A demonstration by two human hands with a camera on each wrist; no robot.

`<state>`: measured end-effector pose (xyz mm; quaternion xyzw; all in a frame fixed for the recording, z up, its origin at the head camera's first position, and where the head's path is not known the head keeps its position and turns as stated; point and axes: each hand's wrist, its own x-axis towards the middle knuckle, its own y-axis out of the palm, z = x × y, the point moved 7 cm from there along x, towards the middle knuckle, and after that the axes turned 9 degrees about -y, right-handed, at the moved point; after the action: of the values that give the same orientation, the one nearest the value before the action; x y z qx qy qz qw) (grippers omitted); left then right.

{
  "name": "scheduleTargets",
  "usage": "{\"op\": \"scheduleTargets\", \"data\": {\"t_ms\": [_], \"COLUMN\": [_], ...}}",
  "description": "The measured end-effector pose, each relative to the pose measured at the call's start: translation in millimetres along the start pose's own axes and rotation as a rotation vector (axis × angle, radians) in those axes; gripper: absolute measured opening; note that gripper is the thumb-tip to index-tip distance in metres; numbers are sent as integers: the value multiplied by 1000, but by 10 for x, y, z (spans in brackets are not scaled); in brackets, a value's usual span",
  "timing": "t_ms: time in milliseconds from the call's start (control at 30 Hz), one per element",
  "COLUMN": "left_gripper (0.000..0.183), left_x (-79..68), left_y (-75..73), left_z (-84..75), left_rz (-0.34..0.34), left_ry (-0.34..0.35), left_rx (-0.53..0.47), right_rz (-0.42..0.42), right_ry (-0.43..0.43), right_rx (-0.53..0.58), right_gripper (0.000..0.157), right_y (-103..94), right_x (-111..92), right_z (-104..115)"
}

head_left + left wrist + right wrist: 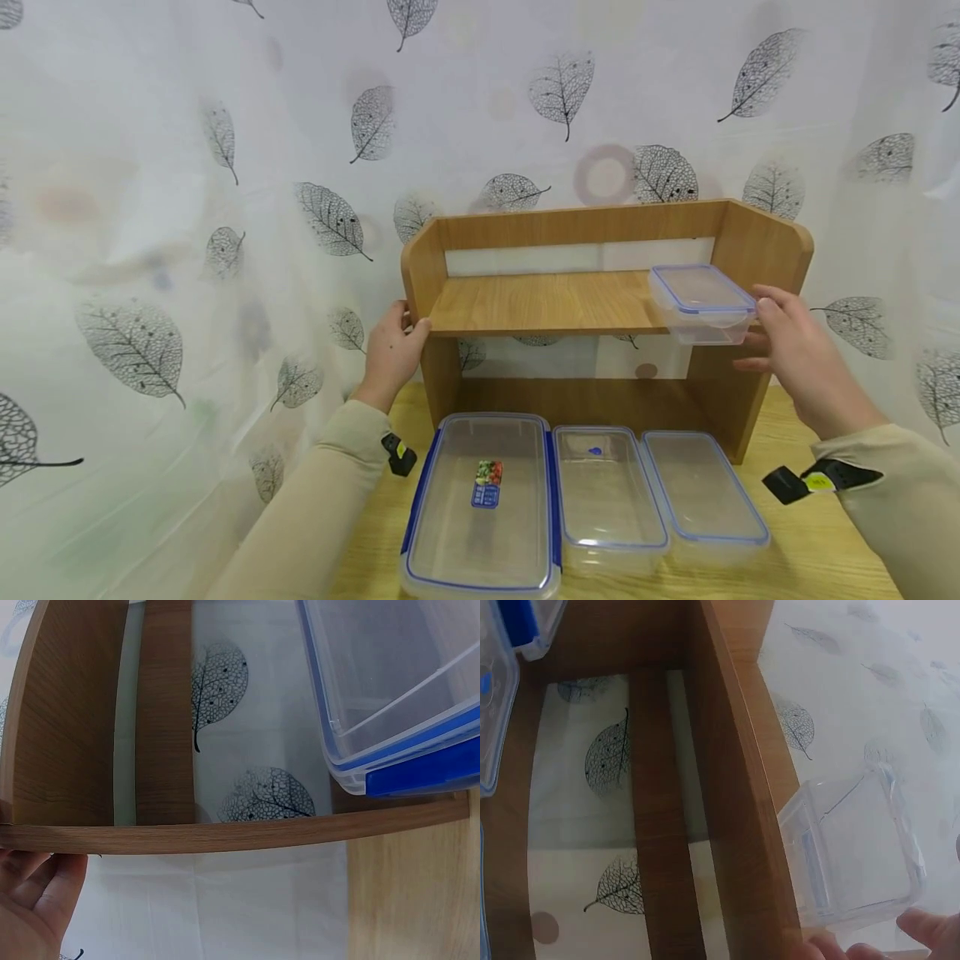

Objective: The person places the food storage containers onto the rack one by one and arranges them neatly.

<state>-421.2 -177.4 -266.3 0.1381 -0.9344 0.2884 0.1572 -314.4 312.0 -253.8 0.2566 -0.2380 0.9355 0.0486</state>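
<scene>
A wooden desktop shelf (pixel 540 302) stands against the leaf-patterned backdrop. At its left side, my left hand (pixel 393 350) grips the side panel, the thumb at the front edge and the fingers along the outer face. On the right, a small clear food container (pixel 705 292) with a blue-edged lid juts out past the upper board's front edge. My right hand (pixel 806 354) holds it by its near right corner. In the right wrist view, fingertips (pixel 922 926) show at the near end of the container (pixel 855 847); the rest of the hand is outside that view.
In front of the shelf, a large clear container (pixel 480 500) with blue side clips sits on the light wooden table (pixel 825 517). Beside it stand two narrower lidded containers, a middle one (pixel 609 492) and a right one (pixel 705 492). Leaf-patterned sheeting (pixel 187 292) hangs close along the left.
</scene>
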Motion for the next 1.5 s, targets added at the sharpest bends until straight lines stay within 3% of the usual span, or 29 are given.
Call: {"op": "scheduleTargets", "data": {"t_ms": [200, 267, 500, 633, 900, 1500], "left_gripper": [47, 47, 48, 48, 47, 46], "left_x": [-9, -14, -25, -25, -20, -8], "left_y": [-2, -7, -24, -25, -16, -4], "left_z": [10, 15, 26, 22, 67, 37], "left_rz": [9, 11, 15, 12, 12, 11], "left_ry": [-10, -14, -17, -18, -31, -18], "left_rx": [-11, -16, -13, -14, -15, -29], "right_rz": [-38, -51, -93, -97, -75, -85], "right_ry": [-134, -218, -632, -756, -758, -763], "right_rx": [-209, -296, -616, -713, -769, -726], "right_gripper": [57, 55, 54, 62, 63, 60], "right_y": [-29, -5, 199, 280, 326, 327], "right_x": [-94, -133, -310, -359, -382, -320], "right_z": [222, 337, 623, 659, 603, 547]}}
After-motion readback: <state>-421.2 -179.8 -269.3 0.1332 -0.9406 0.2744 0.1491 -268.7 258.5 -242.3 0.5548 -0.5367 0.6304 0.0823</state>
